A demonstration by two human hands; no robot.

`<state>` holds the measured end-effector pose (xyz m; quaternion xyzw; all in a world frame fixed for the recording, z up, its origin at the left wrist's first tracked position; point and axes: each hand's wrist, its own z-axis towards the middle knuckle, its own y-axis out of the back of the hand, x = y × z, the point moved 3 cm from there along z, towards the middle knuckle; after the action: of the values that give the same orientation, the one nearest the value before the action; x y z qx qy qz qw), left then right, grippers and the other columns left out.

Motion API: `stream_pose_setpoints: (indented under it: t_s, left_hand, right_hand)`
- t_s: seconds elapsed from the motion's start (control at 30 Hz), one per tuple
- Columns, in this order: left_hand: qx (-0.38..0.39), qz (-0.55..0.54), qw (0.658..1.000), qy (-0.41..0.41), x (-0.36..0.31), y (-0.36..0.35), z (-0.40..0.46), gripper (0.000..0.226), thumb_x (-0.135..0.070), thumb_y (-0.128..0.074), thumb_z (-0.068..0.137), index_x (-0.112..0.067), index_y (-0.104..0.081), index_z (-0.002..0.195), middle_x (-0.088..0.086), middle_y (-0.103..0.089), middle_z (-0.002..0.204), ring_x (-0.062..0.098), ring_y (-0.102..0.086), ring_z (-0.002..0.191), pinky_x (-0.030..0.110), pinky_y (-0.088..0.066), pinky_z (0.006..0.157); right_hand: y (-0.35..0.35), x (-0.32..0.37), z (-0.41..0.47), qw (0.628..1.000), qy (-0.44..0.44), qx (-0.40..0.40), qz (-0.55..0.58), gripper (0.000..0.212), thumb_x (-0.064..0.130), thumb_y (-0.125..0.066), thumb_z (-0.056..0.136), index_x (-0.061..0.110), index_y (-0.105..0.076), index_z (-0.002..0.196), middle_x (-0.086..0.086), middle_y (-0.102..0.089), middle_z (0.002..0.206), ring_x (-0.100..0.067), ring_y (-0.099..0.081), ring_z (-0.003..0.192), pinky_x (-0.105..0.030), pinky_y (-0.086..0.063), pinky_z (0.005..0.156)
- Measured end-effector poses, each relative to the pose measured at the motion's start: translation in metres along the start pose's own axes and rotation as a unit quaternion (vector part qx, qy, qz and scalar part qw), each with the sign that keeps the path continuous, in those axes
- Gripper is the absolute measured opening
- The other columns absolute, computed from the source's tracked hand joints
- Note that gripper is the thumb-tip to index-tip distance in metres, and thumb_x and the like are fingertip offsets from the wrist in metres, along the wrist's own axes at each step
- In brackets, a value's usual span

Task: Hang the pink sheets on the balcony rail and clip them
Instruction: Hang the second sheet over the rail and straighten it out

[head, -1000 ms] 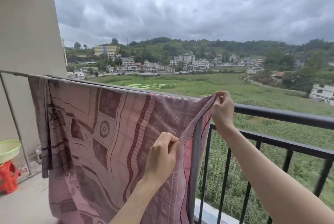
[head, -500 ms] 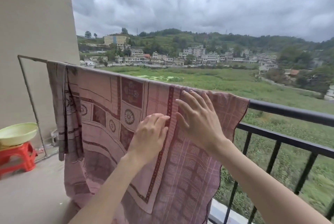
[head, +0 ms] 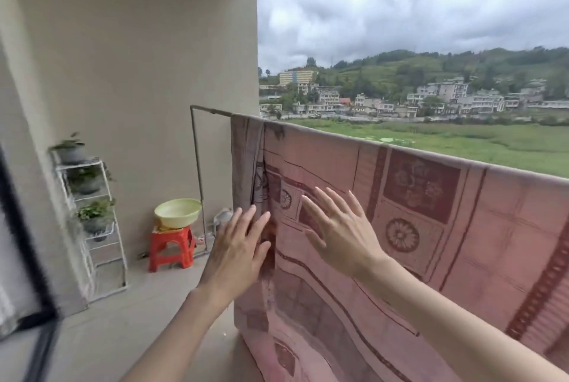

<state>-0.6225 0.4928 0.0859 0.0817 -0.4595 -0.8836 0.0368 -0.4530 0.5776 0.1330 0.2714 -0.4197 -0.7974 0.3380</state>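
Observation:
A pink patterned sheet (head: pixel 431 246) hangs draped over the balcony rail, covering it from the left end to the right edge of view. The rail shows only as a thin bare metal bar (head: pixel 209 110) left of the sheet. My left hand (head: pixel 240 246) is flat with fingers spread near the sheet's folded left edge. A little to the right, my right hand (head: pixel 341 234) lies open against the sheet's front, fingers apart. Neither hand grips anything. No clips are in view.
A red plastic stool (head: pixel 172 246) with a yellow-green basin (head: pixel 178 212) on it stands in the corner by the wall. A white wire shelf (head: pixel 92 227) with potted plants stands at the left. A dark door frame (head: pixel 27 258) is at the far left.
Both hands have slid left along the sheet toward its folded left edge. My view has turned left, bringing the wall, the shelf and the stool into sight.

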Motion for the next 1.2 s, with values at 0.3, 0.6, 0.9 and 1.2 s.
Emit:
stream_pose_setpoints:
  t_s: [0.3,0.6,0.9,1.2]
  left_hand:
    - [-0.029,-0.005,0.999,0.039,0.142,-0.022,0.070,0.050,-0.033,-0.038,0.096,-0.026,-0.024,0.143,0.003,-0.023,0.153,0.021,-0.012,0.142,0.036,-0.010,0.115]
    - [-0.017,0.007,0.999,0.034,0.291,-0.089,0.215,0.051,-0.033,-0.037,0.095,-0.030,-0.023,0.143,0.002,-0.021,0.153,0.018,-0.011,0.142,0.032,-0.008,0.114]
    - [-0.003,-0.045,0.999,0.020,0.415,-0.174,0.302,0.049,-0.033,-0.036,0.096,-0.029,-0.024,0.143,-0.001,-0.022,0.152,0.016,-0.015,0.140,0.029,-0.012,0.114]
    - [-0.004,-0.198,0.980,-0.028,0.451,-0.255,0.413,0.047,-0.030,-0.039,0.096,-0.023,-0.028,0.142,-0.002,-0.028,0.149,0.012,-0.021,0.138,0.030,-0.019,0.112]
  right_hand:
    - [-0.082,0.046,0.166,0.999,0.014,-0.027,0.027,0.059,0.046,-0.036,0.094,0.026,-0.016,0.146,-0.006,-0.021,0.154,-0.023,-0.012,0.144,-0.046,-0.003,0.116]
    - [-0.179,0.032,0.361,0.999,-0.004,-0.033,-0.014,0.059,0.042,-0.038,0.094,0.024,-0.016,0.145,-0.007,-0.024,0.153,-0.024,-0.013,0.143,-0.047,-0.003,0.116]
    - [-0.279,0.048,0.500,0.998,-0.036,-0.025,-0.046,0.058,0.042,-0.039,0.093,0.023,-0.020,0.144,-0.007,-0.027,0.151,-0.023,-0.017,0.142,-0.047,-0.006,0.116]
    - [-0.314,0.013,0.560,0.984,-0.148,-0.034,-0.098,0.043,0.040,-0.041,0.092,0.019,-0.042,0.130,-0.008,-0.049,0.132,-0.027,-0.045,0.122,-0.046,-0.030,0.103]
